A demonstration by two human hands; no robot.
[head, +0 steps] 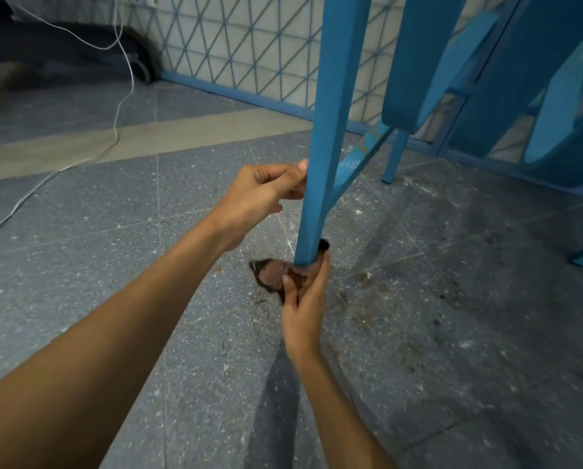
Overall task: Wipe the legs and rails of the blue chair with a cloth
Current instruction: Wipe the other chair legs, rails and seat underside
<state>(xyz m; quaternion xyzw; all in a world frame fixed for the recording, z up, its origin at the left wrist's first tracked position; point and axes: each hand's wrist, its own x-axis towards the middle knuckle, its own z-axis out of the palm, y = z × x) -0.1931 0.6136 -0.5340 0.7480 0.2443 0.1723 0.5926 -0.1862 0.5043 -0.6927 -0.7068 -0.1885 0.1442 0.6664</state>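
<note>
A white cable (121, 106) trails over the speckled floor (80, 265) at the far left, well clear of the work. Nearer the middle, the left hand (259, 194) steadies the near leg (320, 164) of the blue chair (486, 96), its fingers (283, 176) curled and clamped on the leg's left edge about midway down what shows. Just right and lower, the right hand (303, 306) pinches a brown cloth (276, 275) around the foot of that leg, fingers closed on the fabric, a loose corner fanning out to the left over the floor.

To my eye the step is wiping the leg's bottom end. It would go best with the cloth wrapped fully around all faces and drawn along the leg while the left hand keeps it from rocking. A thin rail (361, 160) runs off right toward the far leg (394, 157), and looks chipped and dusty, so it likely wants attention next. Grit lies on the floor to the right; the cloth's trailing corner should stay out of it.
</note>
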